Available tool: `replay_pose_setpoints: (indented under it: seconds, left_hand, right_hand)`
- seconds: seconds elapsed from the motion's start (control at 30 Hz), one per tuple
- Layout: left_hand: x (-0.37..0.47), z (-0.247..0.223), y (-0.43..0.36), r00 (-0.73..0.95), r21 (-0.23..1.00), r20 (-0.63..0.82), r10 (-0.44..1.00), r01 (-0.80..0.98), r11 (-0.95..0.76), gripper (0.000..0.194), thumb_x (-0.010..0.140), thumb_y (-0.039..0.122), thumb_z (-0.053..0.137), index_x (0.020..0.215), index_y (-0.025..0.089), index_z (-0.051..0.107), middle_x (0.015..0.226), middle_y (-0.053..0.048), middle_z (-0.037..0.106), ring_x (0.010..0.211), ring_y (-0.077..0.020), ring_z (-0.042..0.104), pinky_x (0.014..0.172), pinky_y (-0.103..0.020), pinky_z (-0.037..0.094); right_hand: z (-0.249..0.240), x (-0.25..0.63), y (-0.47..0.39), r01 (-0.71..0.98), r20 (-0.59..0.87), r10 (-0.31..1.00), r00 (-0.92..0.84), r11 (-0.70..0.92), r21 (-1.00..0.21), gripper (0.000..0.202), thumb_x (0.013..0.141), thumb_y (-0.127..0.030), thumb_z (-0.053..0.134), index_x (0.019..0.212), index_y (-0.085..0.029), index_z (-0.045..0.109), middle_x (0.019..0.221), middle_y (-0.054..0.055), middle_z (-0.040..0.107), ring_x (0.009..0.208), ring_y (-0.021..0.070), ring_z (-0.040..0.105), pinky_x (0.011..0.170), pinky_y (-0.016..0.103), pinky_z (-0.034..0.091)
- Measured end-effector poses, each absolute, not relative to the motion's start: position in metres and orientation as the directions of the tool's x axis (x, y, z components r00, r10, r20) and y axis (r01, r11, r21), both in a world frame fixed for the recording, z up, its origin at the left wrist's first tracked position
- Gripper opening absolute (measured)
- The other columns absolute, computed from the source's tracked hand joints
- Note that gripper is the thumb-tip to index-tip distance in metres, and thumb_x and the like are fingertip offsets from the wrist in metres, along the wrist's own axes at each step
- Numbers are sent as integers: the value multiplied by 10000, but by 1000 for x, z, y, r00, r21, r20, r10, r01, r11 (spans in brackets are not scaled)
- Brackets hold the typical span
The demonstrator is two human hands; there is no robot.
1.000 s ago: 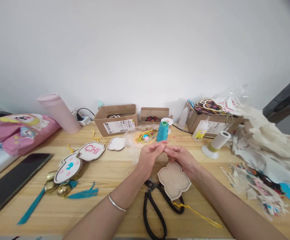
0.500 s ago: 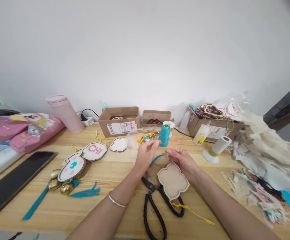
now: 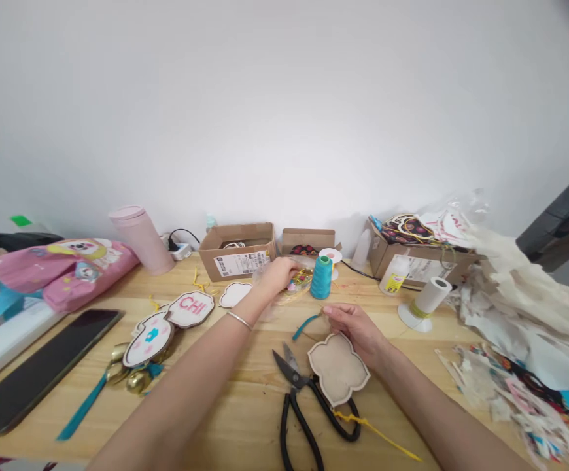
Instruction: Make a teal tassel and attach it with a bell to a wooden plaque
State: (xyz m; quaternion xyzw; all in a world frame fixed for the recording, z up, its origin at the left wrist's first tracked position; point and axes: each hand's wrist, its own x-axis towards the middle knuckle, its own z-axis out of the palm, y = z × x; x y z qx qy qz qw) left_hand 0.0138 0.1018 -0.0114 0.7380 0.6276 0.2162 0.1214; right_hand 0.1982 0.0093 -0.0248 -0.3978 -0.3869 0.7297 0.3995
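- Right hand (image 3: 356, 327): thumb and fingertips pinched together on the upper end of a teal strip (image 3: 306, 326); the strip trails down to the left.
- Left hand (image 3: 279, 275): stretched forward to a clear bag of yellow cords (image 3: 304, 279); its fingertips are partly hidden, so I cannot tell whether they grip anything.
- Just below the right hand: a pale four-lobed patch (image 3: 338, 368), overlapping one handle of the black scissors (image 3: 296, 381); a yellow cord (image 3: 380, 433) runs from its lower edge; the scissors' blades stand apart on the wooden table (image 3: 250, 418).
- Just right of the bag: an upright teal thread cone (image 3: 320, 279).
- Farther left: a patch lettered CHI (image 3: 191, 310); brass bells (image 3: 138, 381); a dark phone (image 3: 49, 369).
- Farther right: a glue bottle (image 3: 395, 275); a white roll (image 3: 430, 298); fabric scraps (image 3: 515, 386).
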Motion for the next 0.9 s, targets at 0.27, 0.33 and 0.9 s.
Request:
replay_pose_setpoints:
  seconds: [0.27, 0.33, 0.9]
  left_hand:
    - [50, 1, 108, 41, 167, 64, 997, 985, -51, 219, 725, 179, 472, 826, 114, 655, 907, -174, 648, 898, -257, 587, 759, -312, 411]
    - [53, 6, 111, 34, 138, 32, 999, 990, -39, 207, 719, 176, 481, 824, 127, 654, 876, -160, 659, 889, -245, 595, 746, -295, 419]
    - [63, 12, 125, -17, 182, -91, 996, 983, 33, 227, 708, 244, 526, 842, 112, 652, 778, -162, 672, 833, -222, 622, 691, -253, 438]
  right_hand:
    - [-23, 199, 9, -282, -250, 898, -362, -361, -889, 259, 528, -325, 722, 578, -136, 552, 374, -98, 319, 366, 27, 235, 372, 198, 149]
    - [-23, 199, 10, -281, -249, 898, -364, -360, -890, 258, 529, -324, 721, 569, -141, 543, 377, -97, 322, 365, 29, 239, 369, 201, 149]
    - [-33, 201, 14, -253, -223, 891, -397, -339, -906, 232, 570, -330, 701, 589, -145, 562, 394, -86, 354, 382, 39, 279, 397, 213, 177]
